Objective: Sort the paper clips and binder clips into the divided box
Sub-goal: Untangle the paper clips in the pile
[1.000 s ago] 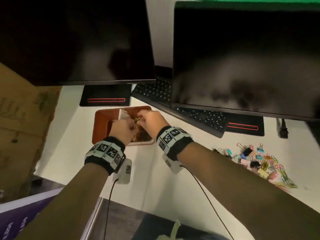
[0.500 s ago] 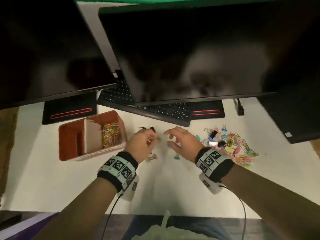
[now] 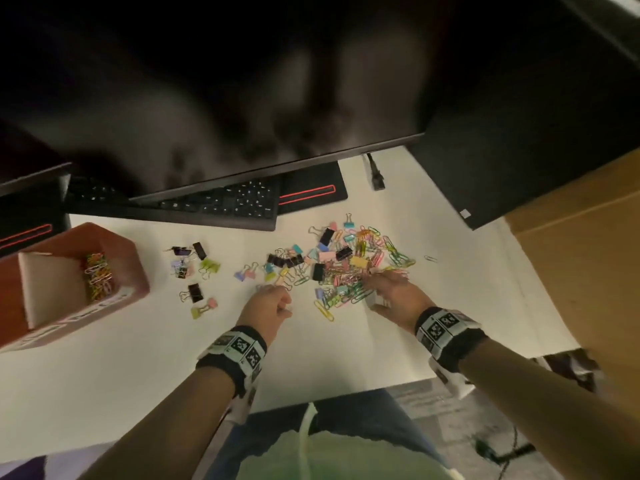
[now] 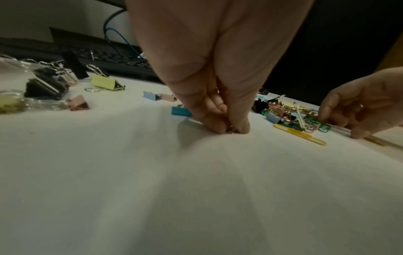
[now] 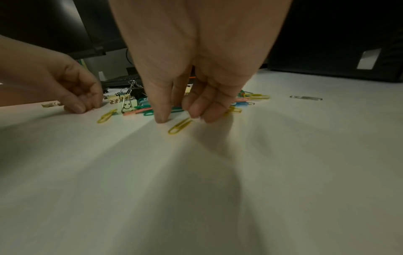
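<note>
A red divided box [image 3: 135, 271] stands at the left; its right compartment holds coloured paper clips [image 3: 98, 277]. The mixed pile of clips [image 3: 349, 265] lies mid-desk, and a few binder clips [image 3: 194, 268] sit apart between pile and box. My left hand [image 3: 282, 299] is at the pile's near-left edge, thumb and fingertips pinching a small paper clip [image 4: 230, 131] against the desk. My right hand [image 5: 181, 119] is at the pile's near side. Its thumb is on the desk and its fingertips [image 5: 199, 117] touch one end of a yellow paper clip [image 5: 177, 128] lying flat.
A black keyboard [image 3: 207, 206] and two dark monitors [image 3: 242, 81] overhang the back of the white desk [image 3: 138, 358]. A lone silver paper clip [image 3: 430, 258] lies right of the pile. A black case [image 3: 519, 150] and brown board [image 3: 588, 271] stand at the right.
Both hands have left the box and moved right to the pile. The left hand now pinches a clip and the right hand has come down on the pile.
</note>
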A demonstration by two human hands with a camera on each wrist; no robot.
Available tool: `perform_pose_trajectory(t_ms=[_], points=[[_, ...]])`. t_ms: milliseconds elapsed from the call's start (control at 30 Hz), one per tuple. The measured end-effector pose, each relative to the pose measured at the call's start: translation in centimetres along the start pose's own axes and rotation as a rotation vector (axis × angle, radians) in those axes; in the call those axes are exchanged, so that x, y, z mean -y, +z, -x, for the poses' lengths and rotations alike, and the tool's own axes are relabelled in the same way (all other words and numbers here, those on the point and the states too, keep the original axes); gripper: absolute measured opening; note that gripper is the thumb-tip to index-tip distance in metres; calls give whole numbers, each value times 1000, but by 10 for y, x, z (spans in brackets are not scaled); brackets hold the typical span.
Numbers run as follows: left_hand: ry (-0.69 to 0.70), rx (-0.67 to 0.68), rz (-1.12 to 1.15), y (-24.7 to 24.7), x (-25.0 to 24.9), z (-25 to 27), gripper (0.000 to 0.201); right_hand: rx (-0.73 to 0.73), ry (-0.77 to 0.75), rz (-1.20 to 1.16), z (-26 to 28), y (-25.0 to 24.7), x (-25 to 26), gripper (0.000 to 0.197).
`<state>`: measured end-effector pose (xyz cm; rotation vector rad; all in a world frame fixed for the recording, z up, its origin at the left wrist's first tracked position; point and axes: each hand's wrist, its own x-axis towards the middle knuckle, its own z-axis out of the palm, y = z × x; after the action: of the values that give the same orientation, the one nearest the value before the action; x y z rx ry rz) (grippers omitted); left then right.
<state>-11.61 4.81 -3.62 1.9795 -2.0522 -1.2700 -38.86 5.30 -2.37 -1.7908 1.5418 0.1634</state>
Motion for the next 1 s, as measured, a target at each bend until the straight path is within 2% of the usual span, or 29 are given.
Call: perform_pose_trajectory(t_ms=[200, 333, 433, 500, 600, 667, 733, 833, 1000], points=[[-1, -50, -75, 2, 2, -2, 4, -107, -155, -68, -14, 2, -8, 34], [-23, -68, -161, 8, 2, 3, 7, -178, -211, -22, -13, -2, -18, 38], [15, -16, -179, 10, -9, 5, 9, -240, -151, 105, -6, -7, -25, 47], [45, -43, -119, 10, -19, 3, 3, -246, -98, 126, -4, -9, -29, 52], [32, -130, -12, 8, -32, -7, 20, -229, -55, 56, -7, -11, -35, 56], [-11, -157, 16, 8, -36, -16, 26, -211, -49, -19, -10, -10, -37, 55], [-40, -167, 0, 10, -38, -24, 21, -204, -66, -70, -13, -10, -35, 51], [-22, -201, -35, 13, -37, -30, 11, -205, -113, -102, -17, -10, -29, 46], [33, -220, -149, 12, -35, -34, 12, -197, -134, -100, -24, -15, -29, 38]])
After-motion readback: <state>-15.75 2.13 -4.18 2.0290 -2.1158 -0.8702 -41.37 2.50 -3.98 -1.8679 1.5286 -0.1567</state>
